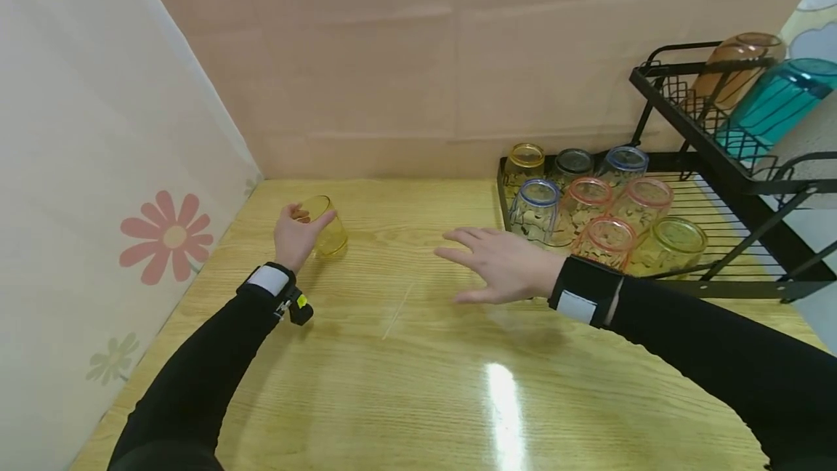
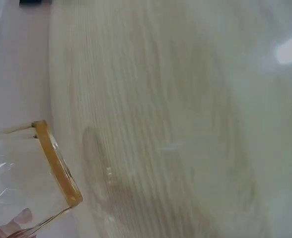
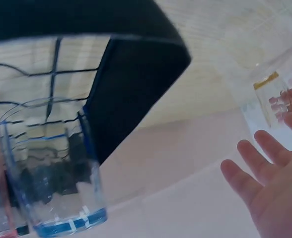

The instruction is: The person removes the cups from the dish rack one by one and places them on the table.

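Black sleeves nearest the lens, both forearms reaching out over the worktop (image 1: 405, 384). Yellow glass (image 1: 325, 232) stands toward the far left corner, left hand (image 1: 296, 237) curled round it, thumb and fingers on the wall near the rim. Right hand (image 1: 500, 266) hovers mid-worktop, fingers spread and straight, holding nothing (its wrist sits just beside the rack's front edge). Risk, as I judge it: a careless elbow could knock the upturned glasses (image 1: 588, 202) in the black rack (image 1: 732, 275); slick glass might slip.

A clear glass with a yellow rim (image 2: 56, 161) sits at lower left, a fingertip (image 2: 22, 216) touching it, above the pale wooden table (image 2: 185, 124)
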Motion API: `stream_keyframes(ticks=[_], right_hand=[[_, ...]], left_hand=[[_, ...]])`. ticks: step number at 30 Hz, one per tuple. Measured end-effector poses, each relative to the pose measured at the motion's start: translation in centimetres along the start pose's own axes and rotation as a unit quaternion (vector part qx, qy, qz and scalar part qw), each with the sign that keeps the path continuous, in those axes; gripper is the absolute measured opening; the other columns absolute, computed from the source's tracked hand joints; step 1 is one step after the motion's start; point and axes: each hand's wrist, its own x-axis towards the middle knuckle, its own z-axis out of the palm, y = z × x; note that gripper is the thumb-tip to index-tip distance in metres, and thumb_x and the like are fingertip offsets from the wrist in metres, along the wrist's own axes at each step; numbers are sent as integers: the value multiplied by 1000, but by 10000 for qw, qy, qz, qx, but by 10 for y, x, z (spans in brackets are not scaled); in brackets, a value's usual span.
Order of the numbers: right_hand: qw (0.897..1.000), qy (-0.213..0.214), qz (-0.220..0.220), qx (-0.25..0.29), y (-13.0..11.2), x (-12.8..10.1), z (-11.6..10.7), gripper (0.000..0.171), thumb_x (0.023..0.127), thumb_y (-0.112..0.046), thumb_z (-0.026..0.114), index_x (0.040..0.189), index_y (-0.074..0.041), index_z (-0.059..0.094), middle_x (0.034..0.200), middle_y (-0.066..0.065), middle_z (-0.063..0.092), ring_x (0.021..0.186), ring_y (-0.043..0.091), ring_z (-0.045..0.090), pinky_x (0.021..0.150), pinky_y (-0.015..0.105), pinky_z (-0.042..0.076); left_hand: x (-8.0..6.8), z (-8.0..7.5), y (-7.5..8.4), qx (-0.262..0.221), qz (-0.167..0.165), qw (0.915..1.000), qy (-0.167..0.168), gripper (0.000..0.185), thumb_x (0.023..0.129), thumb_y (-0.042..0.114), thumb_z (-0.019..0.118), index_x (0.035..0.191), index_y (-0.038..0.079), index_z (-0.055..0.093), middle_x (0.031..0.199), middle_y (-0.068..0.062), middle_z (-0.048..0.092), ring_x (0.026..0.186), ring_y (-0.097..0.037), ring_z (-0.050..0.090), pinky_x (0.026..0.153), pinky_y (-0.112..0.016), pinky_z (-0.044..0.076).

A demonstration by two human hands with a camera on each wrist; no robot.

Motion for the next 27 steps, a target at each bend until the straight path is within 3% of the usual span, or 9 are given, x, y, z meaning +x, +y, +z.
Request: stream_keyframes(ticks=[7, 17, 23, 27], right_hand=[[9984, 146, 549, -83, 17, -8, -7, 80, 90, -63, 54, 150, -14, 37, 152, 18, 33, 136, 37, 34, 104, 55, 35], [9921, 44, 1195, -368, 43, -19, -13, 82, 90, -64, 53, 152, -13, 35, 152, 21, 30, 138, 40, 29, 105, 58, 31], [9854, 44, 1641, -459, 59, -25, -14, 83, 89, -64, 54, 151, -13, 36, 151, 22, 31, 137, 41, 28, 105, 59, 30], [9799, 91, 1944, -427, 67, -29, -17, 82, 90, -62, 55, 151, -11, 36, 152, 22, 29, 137, 41, 28, 102, 62, 31]], left_hand=[[26, -18, -17, 738, -17, 9961, 481, 95, 81, 48, 75, 147, 1, 26, 140, -23, 41, 125, -37, 43, 100, -47, 38], [46, -34, -32, 742, -457, 9897, 1136, 100, 77, 52, 76, 147, 2, 25, 143, -20, 38, 128, -34, 40, 104, -44, 35], [44, -40, -30, 1066, -603, 9869, 1050, 101, 80, 52, 73, 149, 3, 20, 146, -21, 33, 130, -37, 38, 106, -46, 32], [42, -44, -26, 2008, -669, 9742, 784, 104, 82, 62, 65, 152, 3, 15, 149, -25, 27, 133, -44, 33, 108, -57, 24]])
